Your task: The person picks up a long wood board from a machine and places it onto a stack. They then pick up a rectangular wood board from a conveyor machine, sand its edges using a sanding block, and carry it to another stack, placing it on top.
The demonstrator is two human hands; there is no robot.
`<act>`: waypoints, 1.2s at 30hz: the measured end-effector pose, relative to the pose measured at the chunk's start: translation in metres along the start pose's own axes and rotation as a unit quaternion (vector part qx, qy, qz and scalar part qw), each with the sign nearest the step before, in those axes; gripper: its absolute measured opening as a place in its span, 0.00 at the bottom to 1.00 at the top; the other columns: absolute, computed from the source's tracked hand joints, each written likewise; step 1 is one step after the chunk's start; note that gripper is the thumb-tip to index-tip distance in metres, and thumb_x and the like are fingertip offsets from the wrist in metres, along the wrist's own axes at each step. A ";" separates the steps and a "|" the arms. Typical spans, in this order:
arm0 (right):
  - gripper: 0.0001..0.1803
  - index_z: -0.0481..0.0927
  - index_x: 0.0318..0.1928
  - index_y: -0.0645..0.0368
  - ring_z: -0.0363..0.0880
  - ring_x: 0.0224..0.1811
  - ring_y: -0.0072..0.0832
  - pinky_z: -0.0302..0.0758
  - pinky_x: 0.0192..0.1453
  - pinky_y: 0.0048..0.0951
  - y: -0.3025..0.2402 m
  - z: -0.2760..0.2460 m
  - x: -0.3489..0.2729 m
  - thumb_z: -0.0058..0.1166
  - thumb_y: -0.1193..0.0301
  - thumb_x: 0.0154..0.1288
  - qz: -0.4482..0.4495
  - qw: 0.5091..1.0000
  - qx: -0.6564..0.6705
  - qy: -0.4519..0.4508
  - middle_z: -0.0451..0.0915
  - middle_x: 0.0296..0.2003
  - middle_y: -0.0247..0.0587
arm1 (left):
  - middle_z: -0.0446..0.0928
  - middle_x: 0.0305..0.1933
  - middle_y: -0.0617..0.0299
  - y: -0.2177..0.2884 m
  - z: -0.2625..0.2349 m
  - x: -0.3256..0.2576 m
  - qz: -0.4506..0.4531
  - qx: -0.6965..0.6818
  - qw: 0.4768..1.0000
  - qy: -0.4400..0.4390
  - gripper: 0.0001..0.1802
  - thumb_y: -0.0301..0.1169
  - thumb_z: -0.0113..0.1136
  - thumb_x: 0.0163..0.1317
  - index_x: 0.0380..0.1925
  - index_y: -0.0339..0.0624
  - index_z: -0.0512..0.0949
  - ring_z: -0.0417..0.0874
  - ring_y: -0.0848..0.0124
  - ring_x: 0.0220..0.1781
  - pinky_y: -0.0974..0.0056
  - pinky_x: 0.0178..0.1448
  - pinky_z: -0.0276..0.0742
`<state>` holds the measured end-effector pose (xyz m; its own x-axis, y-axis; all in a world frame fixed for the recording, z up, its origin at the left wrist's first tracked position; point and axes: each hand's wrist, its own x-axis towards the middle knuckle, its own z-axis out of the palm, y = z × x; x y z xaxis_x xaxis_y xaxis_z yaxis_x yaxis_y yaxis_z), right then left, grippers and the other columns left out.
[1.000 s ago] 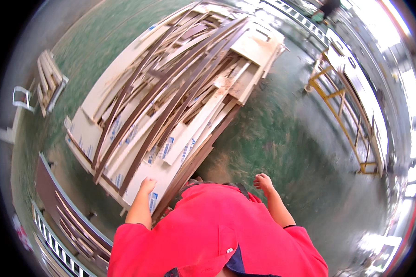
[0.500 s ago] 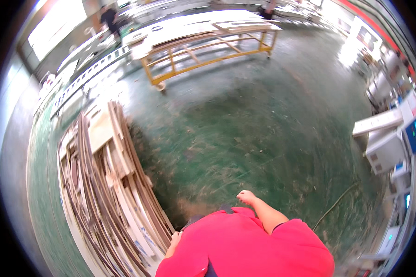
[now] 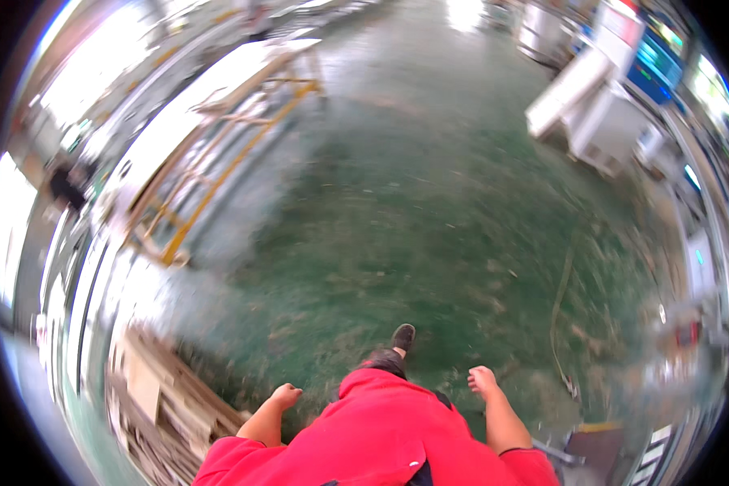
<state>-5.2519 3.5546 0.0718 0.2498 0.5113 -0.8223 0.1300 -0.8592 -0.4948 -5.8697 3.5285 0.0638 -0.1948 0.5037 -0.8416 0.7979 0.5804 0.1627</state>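
Note:
Both my arms hang away from my red shirt over the green floor. My left hand (image 3: 286,395) is at my left side, its fingers loosely bent and nothing seen in it. It is nearest to the stack of long wooden strips and boards (image 3: 178,381) but apart from it. On the other side, my right hand (image 3: 482,379) is out over the floor, empty, with its fingers loosely curled and partly apart. One dark shoe (image 3: 404,336) shows ahead of my body, on the floor between the two hands.
A long yellow-framed table (image 3: 194,215) with pale panels stands at the far left. A person in dark clothes (image 3: 66,186) is beyond it. White machine housings (image 3: 603,130) with a blue screen stand at the right. A cable (image 3: 556,324) lies on the floor.
The view has turned right and moved forward; the table and wood stack now lie farther left. My left hand has come away from beside the stack. My right arm has swung outward.

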 end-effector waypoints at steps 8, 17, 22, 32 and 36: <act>0.13 0.76 0.37 0.58 0.75 0.28 0.30 0.70 0.26 0.33 0.039 -0.077 0.003 0.50 0.62 0.61 0.106 0.955 0.232 0.153 0.77 0.31 0.40 | 0.81 0.38 0.44 0.401 -0.090 0.146 0.218 0.212 0.952 -0.042 0.21 0.44 0.55 0.57 0.39 0.35 0.78 0.80 0.50 0.46 0.54 0.52 0.73; 0.20 0.82 0.41 0.56 0.76 0.47 0.54 0.73 0.48 0.46 0.100 -0.080 0.109 0.42 0.57 0.60 0.037 0.979 -0.061 0.193 0.78 0.42 0.59 | 0.80 0.30 0.56 0.867 -0.048 0.111 0.447 0.189 0.874 -0.018 0.15 0.41 0.56 0.58 0.34 0.40 0.78 0.80 0.65 0.33 0.61 0.39 0.75; 0.22 0.82 0.38 0.59 0.77 0.45 0.52 0.74 0.47 0.45 0.114 -0.150 0.175 0.46 0.55 0.56 0.035 0.899 0.306 0.311 0.79 0.39 0.59 | 0.78 0.23 0.61 0.934 0.048 0.104 0.418 0.189 0.883 -0.094 0.12 0.38 0.56 0.57 0.31 0.40 0.78 0.77 0.72 0.23 0.64 0.30 0.74; 0.10 0.77 0.37 0.56 0.75 0.27 0.24 0.73 0.28 0.27 0.004 -0.588 0.227 0.52 0.64 0.61 0.027 0.837 0.414 0.357 0.78 0.27 0.33 | 0.76 0.22 0.62 1.095 0.180 0.053 0.393 0.456 0.757 -0.254 0.16 0.43 0.54 0.59 0.28 0.40 0.78 0.76 0.70 0.21 0.63 0.26 0.71; 0.07 0.76 0.38 0.53 0.75 0.28 0.22 0.72 0.29 0.27 0.010 -0.710 0.247 0.51 0.65 0.62 -0.049 0.777 0.511 0.363 0.77 0.29 0.30 | 0.75 0.20 0.61 1.211 0.230 0.119 0.302 0.445 0.821 -0.194 0.15 0.41 0.54 0.59 0.23 0.42 0.77 0.76 0.69 0.19 0.61 0.22 0.70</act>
<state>-4.5074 3.6604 0.0630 0.8107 0.1102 -0.5749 -0.5557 -0.1641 -0.8150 -4.7952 4.1440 0.0426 0.4478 0.1865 -0.8745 0.8166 -0.4836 0.3150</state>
